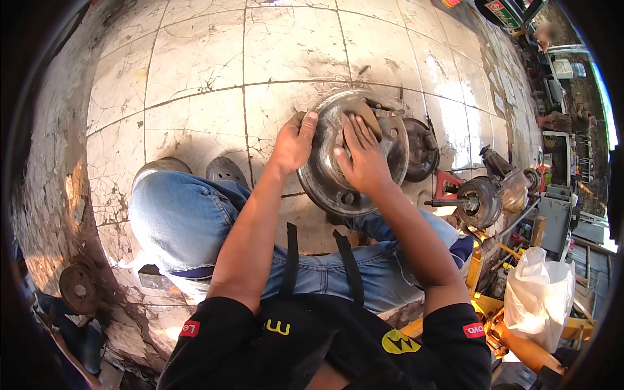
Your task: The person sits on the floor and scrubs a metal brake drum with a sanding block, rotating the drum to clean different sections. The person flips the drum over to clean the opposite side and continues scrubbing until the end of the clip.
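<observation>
A round, worn metal brake drum [315, 159] stands tilted between my arms, with its dished face toward me. My left hand [294, 144] grips its left rim, the thumb on the front and the fingers wrapped behind. Against the drum's inner face, my right hand [364, 156] presses a piece of brown sandpaper [366, 119] with the fingers stretched over it. The palm partly hides the drum's middle. Just right of the drum, a second dark round metal part [422, 149] rests on the tiles.
To the right are a red stand [448, 185] and an axle assembly with a hub [481, 201]. A white plastic bag [539, 292] sits by yellow metal framing. A rusty disc [79, 289] lies at the left, with part of another person below it. Cracked tiles [195, 123] cover the floor.
</observation>
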Tool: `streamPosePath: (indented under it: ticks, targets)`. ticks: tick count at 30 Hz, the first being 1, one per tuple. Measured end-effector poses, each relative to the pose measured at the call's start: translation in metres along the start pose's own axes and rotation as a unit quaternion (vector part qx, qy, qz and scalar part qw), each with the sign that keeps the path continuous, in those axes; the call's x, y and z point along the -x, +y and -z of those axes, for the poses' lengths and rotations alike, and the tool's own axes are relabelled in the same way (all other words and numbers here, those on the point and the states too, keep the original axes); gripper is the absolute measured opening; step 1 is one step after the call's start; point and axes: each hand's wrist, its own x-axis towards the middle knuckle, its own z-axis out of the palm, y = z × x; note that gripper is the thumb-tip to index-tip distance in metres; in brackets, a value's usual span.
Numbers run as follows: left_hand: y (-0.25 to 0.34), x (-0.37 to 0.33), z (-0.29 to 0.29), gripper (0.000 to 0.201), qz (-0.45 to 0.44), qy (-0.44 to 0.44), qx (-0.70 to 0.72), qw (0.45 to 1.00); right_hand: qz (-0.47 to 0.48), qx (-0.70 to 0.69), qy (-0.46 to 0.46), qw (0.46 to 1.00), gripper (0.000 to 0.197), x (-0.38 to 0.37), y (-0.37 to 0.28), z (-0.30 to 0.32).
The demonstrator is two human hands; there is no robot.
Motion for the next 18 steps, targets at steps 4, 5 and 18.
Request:
streamPosePath:
  ticks: [4,5,18]
  targets:
    - [-0.003,0.0,-0.005,0.059,-0.019,-0.008,0.029,0.999,-0.009,0.011,0.009,1.0,0.064,-0.005,0.001,-0.004]
    - [-0.002,0.0,-0.004,0.06,-0.019,-0.006,0.014,1.0,-0.009,0.015,0.02,1.0,0.064,-0.012,0.002,-0.007]
    - [0.002,0.005,0.001,0.063,-0.001,-0.004,-0.023,1.0,0.01,0.016,0.041,0.999,0.061,-0.013,-0.003,-0.012]
